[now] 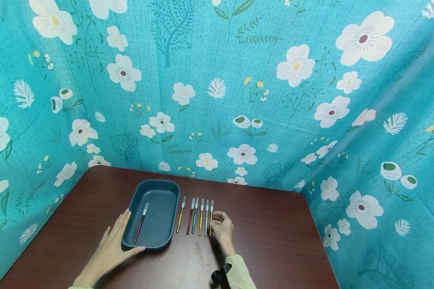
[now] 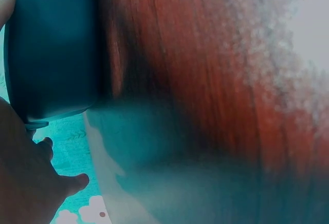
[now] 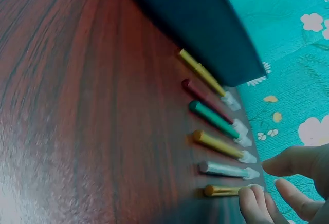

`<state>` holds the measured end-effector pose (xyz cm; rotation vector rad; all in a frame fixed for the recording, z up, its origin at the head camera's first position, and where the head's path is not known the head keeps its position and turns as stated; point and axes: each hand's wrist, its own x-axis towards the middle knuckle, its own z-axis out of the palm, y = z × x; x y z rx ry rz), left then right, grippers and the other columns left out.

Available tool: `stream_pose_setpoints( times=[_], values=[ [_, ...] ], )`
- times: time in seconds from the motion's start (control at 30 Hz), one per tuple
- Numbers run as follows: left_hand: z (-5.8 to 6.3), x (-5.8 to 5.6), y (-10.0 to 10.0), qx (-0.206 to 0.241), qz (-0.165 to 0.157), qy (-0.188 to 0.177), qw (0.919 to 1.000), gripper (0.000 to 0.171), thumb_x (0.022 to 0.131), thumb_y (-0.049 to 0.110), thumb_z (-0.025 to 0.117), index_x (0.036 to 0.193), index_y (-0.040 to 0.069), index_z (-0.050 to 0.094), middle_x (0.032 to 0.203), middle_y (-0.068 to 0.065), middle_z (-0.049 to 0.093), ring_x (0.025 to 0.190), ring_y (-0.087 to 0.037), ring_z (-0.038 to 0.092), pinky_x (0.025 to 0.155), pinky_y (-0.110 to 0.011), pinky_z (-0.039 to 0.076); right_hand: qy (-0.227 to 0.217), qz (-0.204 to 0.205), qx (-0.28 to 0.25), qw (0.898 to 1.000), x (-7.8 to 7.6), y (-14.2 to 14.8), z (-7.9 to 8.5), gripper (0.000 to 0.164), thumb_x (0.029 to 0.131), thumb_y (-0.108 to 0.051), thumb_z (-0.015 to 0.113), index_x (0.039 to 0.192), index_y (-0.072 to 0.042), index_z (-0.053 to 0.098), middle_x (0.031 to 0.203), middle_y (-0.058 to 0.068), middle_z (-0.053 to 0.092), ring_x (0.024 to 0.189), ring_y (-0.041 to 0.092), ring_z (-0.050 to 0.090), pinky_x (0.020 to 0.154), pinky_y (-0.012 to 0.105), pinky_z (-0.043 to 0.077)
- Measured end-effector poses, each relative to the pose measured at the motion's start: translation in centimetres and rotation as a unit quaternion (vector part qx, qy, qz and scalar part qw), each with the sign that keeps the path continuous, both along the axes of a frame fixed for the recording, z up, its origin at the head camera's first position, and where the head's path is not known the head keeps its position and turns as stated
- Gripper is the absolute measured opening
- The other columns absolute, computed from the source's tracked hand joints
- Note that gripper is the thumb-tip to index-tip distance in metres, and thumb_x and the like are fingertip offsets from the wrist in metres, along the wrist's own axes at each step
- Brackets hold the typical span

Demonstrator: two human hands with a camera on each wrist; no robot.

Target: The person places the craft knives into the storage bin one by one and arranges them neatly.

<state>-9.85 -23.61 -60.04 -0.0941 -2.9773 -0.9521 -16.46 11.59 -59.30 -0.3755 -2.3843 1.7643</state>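
My left hand (image 1: 110, 247) spans the near left corner of a dark blue tray (image 1: 140, 188), fingers straight along its left side and thumb at the near rim. A red capped craft knife (image 1: 140, 226) lies inside the tray. To the right of it, several craft knives form a row, their translucent caps facing the back. My right hand (image 1: 222, 230) is at the rightmost gold craft knife (image 3: 221, 190), with bent fingertips over its cap end. Thumb and fingers are spread apart in the right wrist view. Beside that knife lies a silver craft knife (image 3: 221, 169).
The brown wooden table (image 1: 271, 233) extends right of the row. A turquoise floral curtain (image 1: 217, 120) hangs behind and along both sides. Also in the row are a green craft knife (image 3: 213, 117), a red craft knife (image 3: 208, 99) and a yellow craft knife (image 3: 200, 72) nearest the tray.
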Motion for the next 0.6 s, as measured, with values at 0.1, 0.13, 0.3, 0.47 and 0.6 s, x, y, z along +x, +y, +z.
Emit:
stream_pose_setpoints(
  times=[0.1, 0.13, 0.3, 0.47, 0.6],
  values=[
    [0.0, 0.0, -0.1, -0.001, -0.001, 0.003, 1.0, 0.134, 0.077, 0.072, 0.083, 0.171, 0.015, 0.007, 0.171, -0.026, 0.02, 0.154, -0.053, 0.02, 0.113, -0.085, 0.014, -0.003, -0.008, 0.008, 1.0, 0.0, -0.1, -0.2, 0.035, 0.076, 0.014, 0.076, 0.11, 0.004, 0.073, 0.106, 0.021, 0.076, 0.087, 0.028, 0.077, 0.053, 0.025, 0.055],
    [0.0, 0.0, -0.1, -0.001, -0.001, 0.005, 1.0, 0.134, 0.077, 0.071, 0.083, 0.171, 0.014, 0.007, 0.171, -0.026, 0.02, 0.154, -0.053, 0.02, 0.113, -0.085, 0.014, 0.002, -0.01, 0.02, 1.0, 0.0, -0.1, -0.3, 0.035, 0.076, 0.015, 0.076, 0.109, 0.004, 0.074, 0.105, 0.02, 0.076, 0.087, 0.029, 0.077, 0.056, 0.026, 0.057],
    [0.0, 0.0, -0.1, 0.003, -0.001, 0.006, 1.0, 0.133, 0.077, 0.07, 0.083, 0.171, 0.015, 0.008, 0.171, -0.026, 0.02, 0.154, -0.053, 0.02, 0.113, -0.085, 0.013, 0.01, -0.017, 0.058, 0.998, -0.1, -0.1, -0.7, 0.035, 0.072, 0.012, 0.076, 0.106, 0.002, 0.075, 0.102, 0.017, 0.077, 0.088, 0.031, 0.078, 0.072, 0.034, 0.063],
    [0.0, 0.0, -0.1, 0.0, -0.002, 0.003, 1.0, 0.134, 0.077, 0.07, 0.084, 0.171, 0.014, 0.008, 0.171, -0.026, 0.02, 0.154, -0.053, 0.02, 0.113, -0.084, 0.014, 0.006, -0.025, 0.074, 0.997, -0.2, -0.3, -1.2, 0.036, 0.07, 0.013, 0.077, 0.104, 0.001, 0.075, 0.099, 0.016, 0.077, 0.087, 0.031, 0.078, 0.077, 0.041, 0.063],
    [0.1, 0.0, -0.1, -0.002, -0.003, 0.001, 1.0, 0.134, 0.077, 0.07, 0.084, 0.171, 0.014, 0.006, 0.172, -0.026, 0.02, 0.154, -0.053, 0.02, 0.113, -0.084, 0.014, -0.004, -0.034, 0.104, 0.994, -0.2, -0.6, -1.4, 0.036, 0.07, 0.012, 0.083, 0.103, -0.002, 0.077, 0.097, 0.01, 0.078, 0.084, 0.026, 0.077, 0.079, 0.043, 0.061]
  ],
)
